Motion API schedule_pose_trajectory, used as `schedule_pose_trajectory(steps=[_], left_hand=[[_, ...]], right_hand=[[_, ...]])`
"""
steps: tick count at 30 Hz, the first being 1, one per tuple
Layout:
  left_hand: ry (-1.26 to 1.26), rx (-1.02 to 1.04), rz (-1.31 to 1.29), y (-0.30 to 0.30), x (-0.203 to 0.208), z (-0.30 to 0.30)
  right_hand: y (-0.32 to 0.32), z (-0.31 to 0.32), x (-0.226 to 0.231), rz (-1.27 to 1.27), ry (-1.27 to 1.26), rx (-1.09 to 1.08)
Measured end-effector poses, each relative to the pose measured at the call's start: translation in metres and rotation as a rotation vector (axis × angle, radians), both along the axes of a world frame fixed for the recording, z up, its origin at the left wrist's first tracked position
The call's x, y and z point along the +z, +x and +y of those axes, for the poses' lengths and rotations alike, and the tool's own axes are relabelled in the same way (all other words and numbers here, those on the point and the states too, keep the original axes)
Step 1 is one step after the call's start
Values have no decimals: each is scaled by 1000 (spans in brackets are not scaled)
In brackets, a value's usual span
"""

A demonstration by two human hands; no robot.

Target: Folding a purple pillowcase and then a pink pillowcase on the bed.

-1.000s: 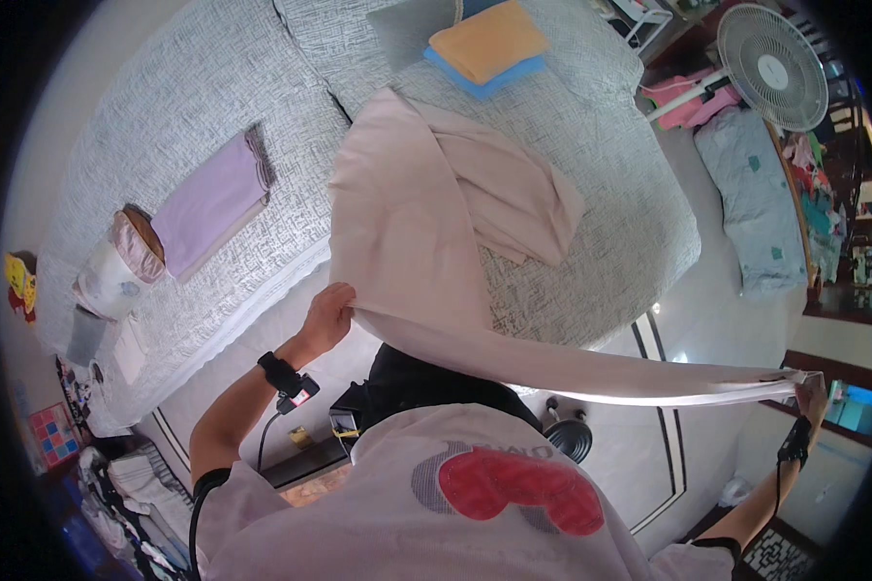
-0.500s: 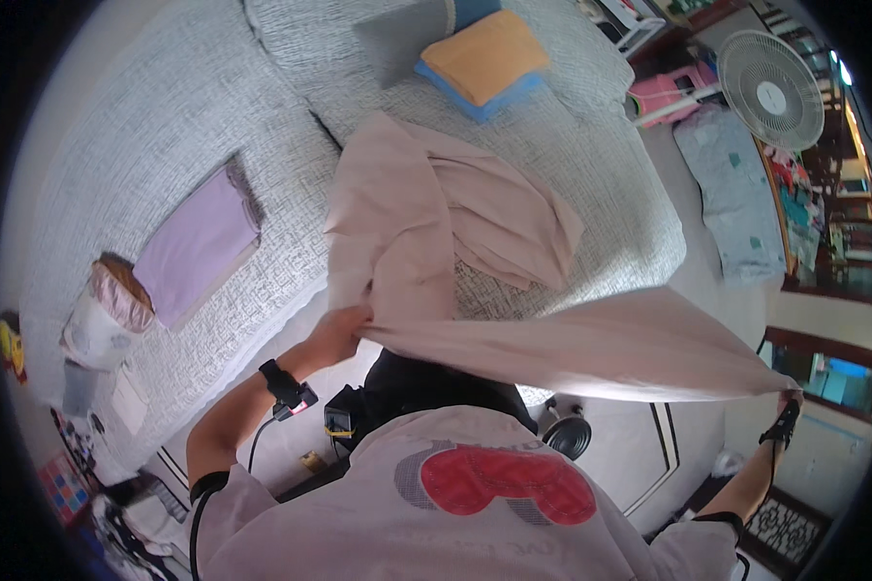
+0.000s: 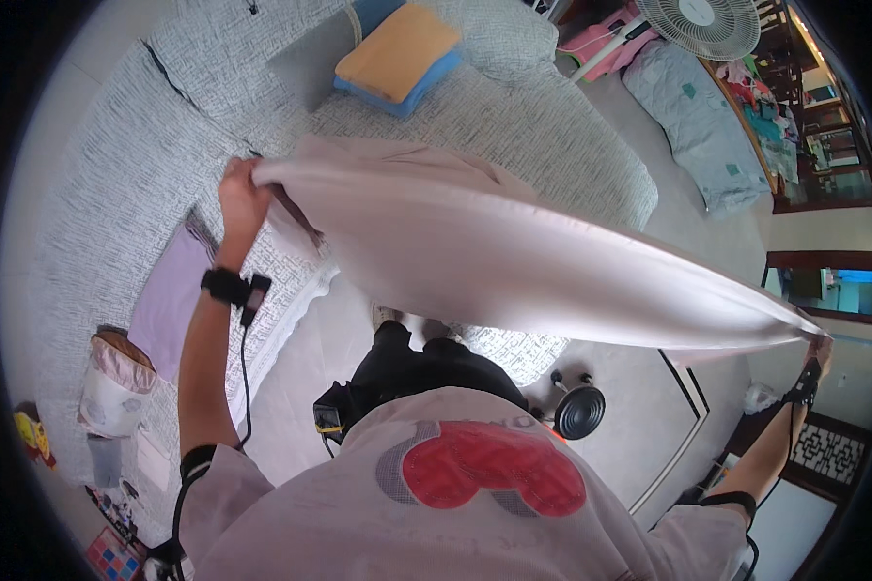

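Note:
A large pale pink sheet is stretched in the air across the front of my body. My left hand is closed on one corner of it, raised over the grey-white patterned sofa cover. Far out to the right, my right hand grips the opposite end, its fingers small in view. Between the hands the cloth sags in a long curve. Its back part still rests in loose folds on the sofa, partly hidden behind the raised edge.
A folded purple cloth and a pink-and-white fabric bundle lie at the left. Orange and blue folded cloths sit by a grey cushion at the back. A standing fan is at the upper right; a round black weight is on the floor.
My left hand has lifted and moved away from my body, raising the sheet's edge. The sheet is now spread wider and pulled off part of the sofa. The right hand has risen slightly.

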State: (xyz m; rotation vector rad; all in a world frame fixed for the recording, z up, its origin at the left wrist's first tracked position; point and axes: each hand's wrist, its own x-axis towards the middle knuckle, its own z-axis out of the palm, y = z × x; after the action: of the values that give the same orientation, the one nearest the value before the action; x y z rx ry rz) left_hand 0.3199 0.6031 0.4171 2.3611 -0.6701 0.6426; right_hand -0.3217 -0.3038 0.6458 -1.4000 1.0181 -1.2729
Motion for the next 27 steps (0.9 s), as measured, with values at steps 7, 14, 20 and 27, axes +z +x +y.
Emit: schedule_pose_trajectory(steps=[7, 14, 20, 27], left_hand=[[109, 160, -294, 36, 63, -65], [83, -356, 133, -5, 66, -107], [379, -589, 350, -132, -10, -64], [369, -131, 171, -201, -22, -70]], right_hand=[[-107, -48, -7, -74, 12, 266], [-232, -21, -61, 303, -78, 6], [-311, 39, -178, 723, 46, -191], [-254, 110, -364, 1384, 168, 235]])
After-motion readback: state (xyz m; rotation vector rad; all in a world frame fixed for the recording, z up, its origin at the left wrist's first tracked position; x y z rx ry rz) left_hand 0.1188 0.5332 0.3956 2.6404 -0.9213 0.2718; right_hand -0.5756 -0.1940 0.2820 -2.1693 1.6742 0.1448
